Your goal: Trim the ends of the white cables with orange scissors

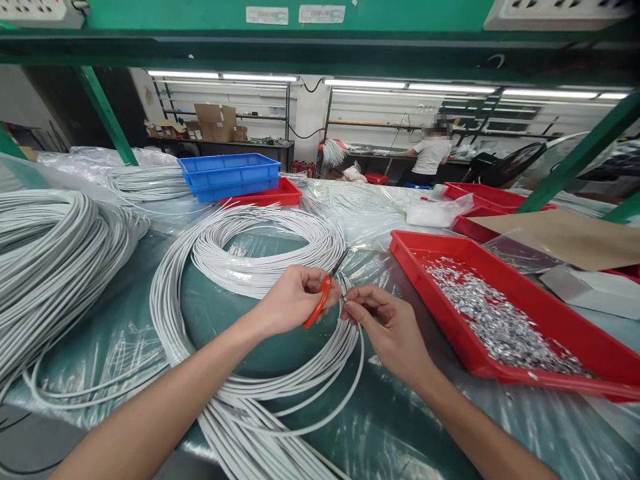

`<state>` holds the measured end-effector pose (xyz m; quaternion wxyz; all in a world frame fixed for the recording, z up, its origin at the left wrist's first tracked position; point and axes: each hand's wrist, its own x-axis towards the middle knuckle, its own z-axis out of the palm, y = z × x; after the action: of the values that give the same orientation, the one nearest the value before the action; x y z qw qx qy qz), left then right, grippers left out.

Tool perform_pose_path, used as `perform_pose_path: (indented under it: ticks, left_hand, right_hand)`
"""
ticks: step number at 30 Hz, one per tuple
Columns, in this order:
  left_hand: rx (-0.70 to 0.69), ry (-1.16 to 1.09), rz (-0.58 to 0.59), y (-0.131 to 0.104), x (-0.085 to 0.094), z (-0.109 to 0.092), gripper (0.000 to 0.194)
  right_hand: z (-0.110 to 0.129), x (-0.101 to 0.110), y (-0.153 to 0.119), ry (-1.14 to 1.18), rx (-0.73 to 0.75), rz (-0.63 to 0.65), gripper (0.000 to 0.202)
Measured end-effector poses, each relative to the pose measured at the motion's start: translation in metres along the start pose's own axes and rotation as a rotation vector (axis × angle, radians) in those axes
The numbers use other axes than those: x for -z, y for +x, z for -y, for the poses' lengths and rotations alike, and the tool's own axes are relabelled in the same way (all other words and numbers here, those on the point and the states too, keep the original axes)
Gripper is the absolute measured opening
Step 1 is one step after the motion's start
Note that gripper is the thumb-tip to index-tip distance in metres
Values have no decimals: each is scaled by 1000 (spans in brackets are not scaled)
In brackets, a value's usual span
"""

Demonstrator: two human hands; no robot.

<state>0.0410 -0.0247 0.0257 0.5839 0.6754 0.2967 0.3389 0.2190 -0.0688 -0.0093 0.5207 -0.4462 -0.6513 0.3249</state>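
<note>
My left hand (290, 300) is closed around orange-handled scissors (320, 305), whose dark, narrow blades point up and to the right. Close beside it, the fingertips of my right hand (390, 327) pinch the end of a white cable (361, 360). A small dark bit shows at that end, too small to make out. From my fingers the cable curves down and left into a loose coil of white cables (170, 300) under both hands. Another white coil (270, 257) lies just beyond them.
To the right stands a red tray (415, 257) holding many small shiny metal pieces (500, 320). A big cable bundle (65, 260) lies at left. Blue trays (230, 175) rest on a red one at the back. A green shelf beam (400, 53) crosses overhead. Farther off, a person (429, 157) stands at another bench.
</note>
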Motion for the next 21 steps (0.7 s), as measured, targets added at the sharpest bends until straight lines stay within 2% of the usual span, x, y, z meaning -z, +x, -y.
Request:
perform_pose_path:
  ticks: [7,11,21]
  left_hand:
    - [-26,130,-67,-3,-4,3,10]
    - [-19,125,-52,-2,-3,7,11]
    - [-20,91,-14,-2,0,0,14]
  right_hand:
    - [3,-1,-1,-228,143,-73,4]
    - [4,-2,-3,-342,255,-83,5]
    - [1,-3,-4,-303,212,-88,4]
